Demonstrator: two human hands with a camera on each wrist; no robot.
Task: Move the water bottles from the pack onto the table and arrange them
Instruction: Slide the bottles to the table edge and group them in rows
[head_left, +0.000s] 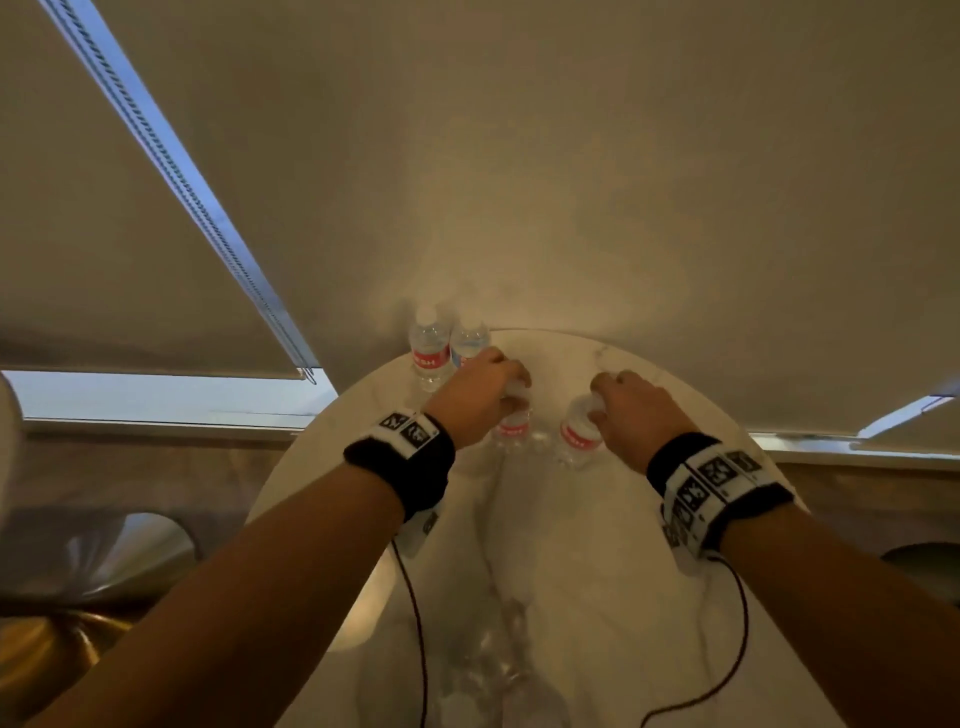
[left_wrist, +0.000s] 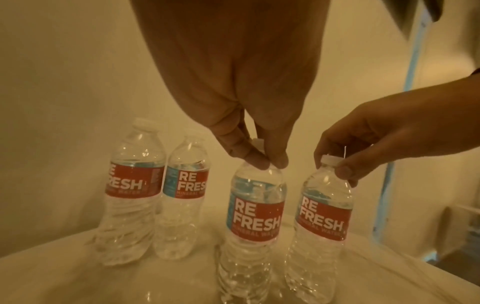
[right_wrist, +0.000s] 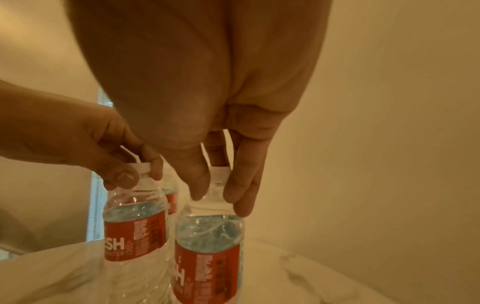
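Four clear water bottles with red labels are upright over the round white table (head_left: 597, 571). Two of them (left_wrist: 132, 189) (left_wrist: 184, 191) stand free at the far left rim. My left hand (left_wrist: 270, 164) pinches the white cap of a third bottle (left_wrist: 255, 205). Just to its right, my right hand (right_wrist: 219, 197) pinches the cap of the fourth bottle (right_wrist: 207, 257). Both held bottles hang straight with their bases at the tabletop; I cannot tell whether they rest on it. In the head view the left hand (head_left: 511, 395) and right hand (head_left: 597, 405) sit side by side mid-table.
Blurred clear plastic shapes (head_left: 493, 665) lie on the near part of the table between my forearms. A plain wall rises right behind the table, with a blind (head_left: 130, 234) and window at left. Bare tabletop shows right of the held bottles.
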